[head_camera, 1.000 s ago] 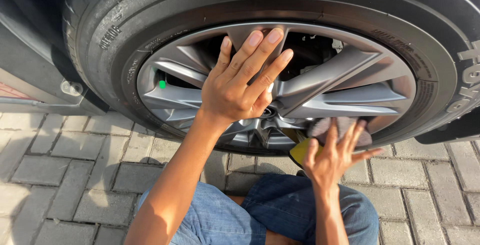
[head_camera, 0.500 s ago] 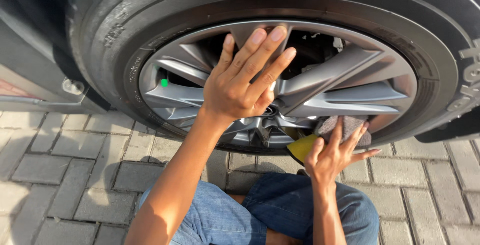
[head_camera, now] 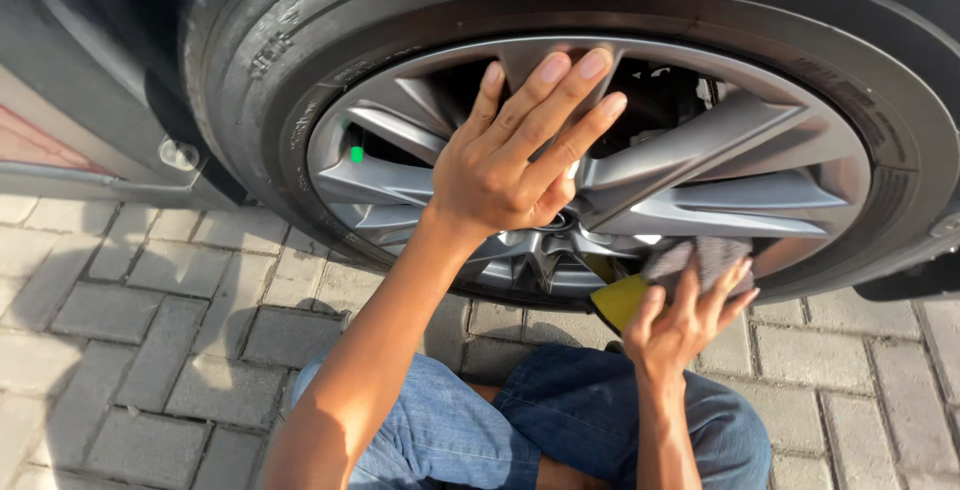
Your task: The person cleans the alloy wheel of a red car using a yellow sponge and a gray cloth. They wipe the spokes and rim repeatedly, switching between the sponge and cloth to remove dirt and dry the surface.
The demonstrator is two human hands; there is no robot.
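— Where's the sponge (head_camera: pixel 622 300)?

— Under the right hand (head_camera: pixel 688 322), fingers spread, pressing it (yellow, grey-faced) against the wheel rim's (head_camera: pixel 700 165) lower edge.

— The left hand (head_camera: pixel 510 165)?

— Open flat on the hub, fingers splayed, holding nothing.

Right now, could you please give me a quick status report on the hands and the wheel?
Left hand flat on the wheel spokes, fingers spread. Right hand pressing a grey-and-yellow sponge against the lower rim. Nothing in the way.
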